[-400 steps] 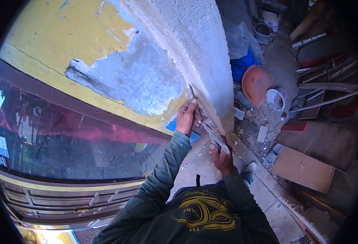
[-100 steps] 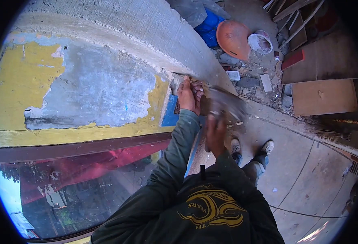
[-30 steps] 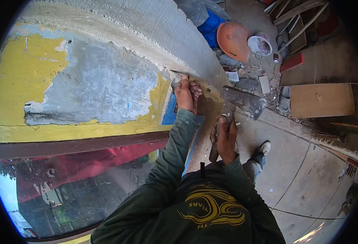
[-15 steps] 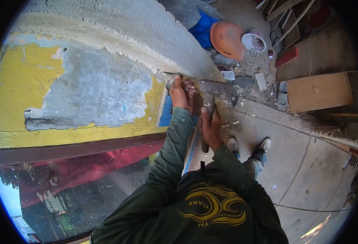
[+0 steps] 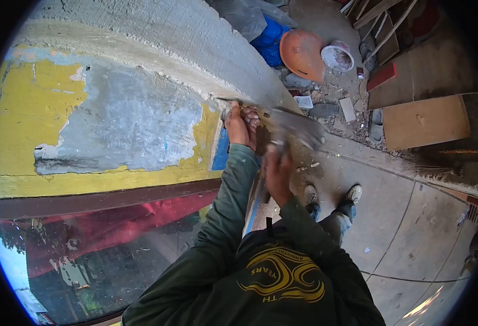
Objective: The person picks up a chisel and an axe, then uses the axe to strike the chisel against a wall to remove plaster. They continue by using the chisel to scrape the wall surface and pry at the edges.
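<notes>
My right hand (image 5: 278, 174) is wrapped round the handle of a heavy hammer (image 5: 298, 126). The broad grey head is smeared by motion, just right of my left hand. My left hand (image 5: 240, 126) is closed against the edge of the wall, its fingers round what looks like a chisel (image 5: 229, 100). Only a thin dark end shows, touching the rough corner; my palm and fingers hide the rest. Beside that hand, the wall (image 5: 135, 117) has bare grey plaster with peeling yellow paint, and a blue painted strip (image 5: 221, 150) lies below the wrist.
A raised concrete ledge (image 5: 157, 54) curves above the wall. Farther off are an orange basin (image 5: 302, 54), a white bucket (image 5: 338, 56), a blue bag (image 5: 271, 41) and rubble. Wooden boards (image 5: 426, 122) lean at right. Below the wall is a glass window (image 5: 119, 261).
The hammer head has swung slightly right and down and is now blurred, its handle tilted differently. My left hand stays at almost the same spot on the wall.
</notes>
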The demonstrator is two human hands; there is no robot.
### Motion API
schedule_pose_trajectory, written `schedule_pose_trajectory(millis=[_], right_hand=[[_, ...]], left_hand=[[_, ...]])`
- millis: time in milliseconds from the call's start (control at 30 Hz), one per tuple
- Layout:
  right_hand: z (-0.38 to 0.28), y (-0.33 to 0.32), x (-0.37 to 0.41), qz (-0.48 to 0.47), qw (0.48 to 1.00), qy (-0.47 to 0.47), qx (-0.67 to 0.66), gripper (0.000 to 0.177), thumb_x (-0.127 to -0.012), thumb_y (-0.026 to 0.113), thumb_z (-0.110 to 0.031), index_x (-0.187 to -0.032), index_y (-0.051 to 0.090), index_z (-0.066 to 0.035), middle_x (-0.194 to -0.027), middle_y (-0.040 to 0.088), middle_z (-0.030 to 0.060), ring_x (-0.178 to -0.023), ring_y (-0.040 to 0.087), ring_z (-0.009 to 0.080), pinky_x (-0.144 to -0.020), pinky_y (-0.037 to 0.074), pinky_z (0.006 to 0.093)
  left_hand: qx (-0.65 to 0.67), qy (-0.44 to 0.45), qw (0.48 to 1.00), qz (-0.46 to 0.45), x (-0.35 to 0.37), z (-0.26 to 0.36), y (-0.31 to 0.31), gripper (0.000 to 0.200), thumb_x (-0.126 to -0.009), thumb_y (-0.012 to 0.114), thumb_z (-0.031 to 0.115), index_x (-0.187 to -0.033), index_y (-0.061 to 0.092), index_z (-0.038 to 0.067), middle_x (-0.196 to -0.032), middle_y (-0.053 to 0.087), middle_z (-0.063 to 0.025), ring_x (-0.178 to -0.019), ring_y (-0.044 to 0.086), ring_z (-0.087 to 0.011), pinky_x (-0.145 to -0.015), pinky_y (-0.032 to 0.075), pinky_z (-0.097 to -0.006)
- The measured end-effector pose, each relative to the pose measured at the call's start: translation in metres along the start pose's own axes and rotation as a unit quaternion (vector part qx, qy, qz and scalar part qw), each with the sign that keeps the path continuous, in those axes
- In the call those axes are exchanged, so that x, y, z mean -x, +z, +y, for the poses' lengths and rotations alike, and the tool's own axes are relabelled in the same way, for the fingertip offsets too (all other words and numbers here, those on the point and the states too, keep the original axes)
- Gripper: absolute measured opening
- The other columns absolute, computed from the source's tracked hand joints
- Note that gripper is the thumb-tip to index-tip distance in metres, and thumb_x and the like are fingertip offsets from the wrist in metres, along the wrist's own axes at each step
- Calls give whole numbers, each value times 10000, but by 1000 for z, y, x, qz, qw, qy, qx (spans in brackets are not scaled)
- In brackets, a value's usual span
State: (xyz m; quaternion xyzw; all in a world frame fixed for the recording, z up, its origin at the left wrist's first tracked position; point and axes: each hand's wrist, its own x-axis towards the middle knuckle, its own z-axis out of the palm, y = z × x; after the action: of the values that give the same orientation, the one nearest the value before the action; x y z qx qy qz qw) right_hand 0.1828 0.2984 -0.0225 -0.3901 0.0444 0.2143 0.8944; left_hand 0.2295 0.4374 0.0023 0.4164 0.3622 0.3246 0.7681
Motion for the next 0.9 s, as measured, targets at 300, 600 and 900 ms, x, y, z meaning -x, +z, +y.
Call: schedule_pose_trajectory(millis=[300, 600, 900], right_hand=[[-8, 3, -5, -36, 988, -75, 127, 283, -986, 507, -287, -1099, 472, -30, -687, 503, 24, -519, 467, 82, -454, 382, 250], [3, 0, -15, -79, 965, -143, 204, 245, -992, 505, -296, -1041, 473, -58, -674, 490, 1, -506, 455, 54, -421, 360, 231], [-39, -31, -9, -44, 991, 86, 93, 216, -990, 501, -295, -1024, 477, -83, -612, 456, -16, -436, 441, 53, -367, 345, 217]], left_hand=[[7, -8, 1000, -12, -1, 0, -3, 311, -1003, 481, 317, -917, 513, 20, -762, 614, -115, -575, 564, -150, -476, 458, -263], [9, 0, 1000, -14, -3, 0, 0, 333, -999, 486, 330, -911, 528, 12, -758, 616, -118, -565, 558, -149, -472, 458, -265], [-84, -41, 995, -37, 32, -15, -3, 276, -992, 510, 301, -879, 487, 50, -695, 567, -63, -532, 580, -151, -441, 482, -253]])
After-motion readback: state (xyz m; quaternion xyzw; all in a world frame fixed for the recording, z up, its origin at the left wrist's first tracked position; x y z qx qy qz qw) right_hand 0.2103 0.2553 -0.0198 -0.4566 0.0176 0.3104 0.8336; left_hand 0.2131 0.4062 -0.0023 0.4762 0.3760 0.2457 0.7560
